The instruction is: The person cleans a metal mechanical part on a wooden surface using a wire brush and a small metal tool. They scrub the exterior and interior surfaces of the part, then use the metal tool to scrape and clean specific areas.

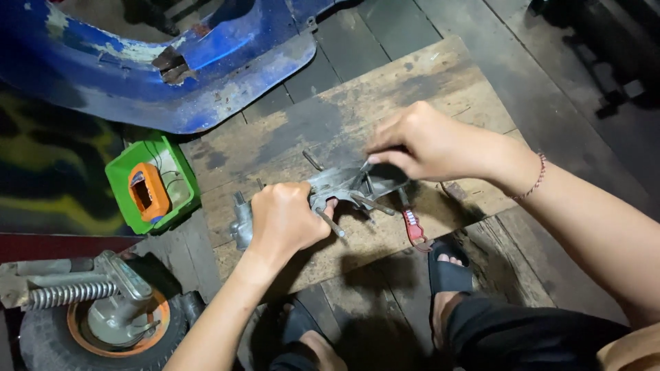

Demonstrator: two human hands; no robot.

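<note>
Left hand (282, 220) clenched around grey cast-metal bracket (344, 185) on worn wooden board (426, 89), right hand (419, 141) fingers pinching its far edge (steady grip advisable)

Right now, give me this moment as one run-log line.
left hand: closed on grey metal engine part | right hand: fingertips on part's top | part on wooden board | red-handled tool beside it

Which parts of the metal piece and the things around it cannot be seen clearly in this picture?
- Grey metal part, head view: its middle is covered by the left hand, its far end by the right hand.
- Right fingertips: whatever they pinch is too small to tell.
- Blue panel: cut off by the top edge.
- Wheel: cut off by the bottom edge.
</note>
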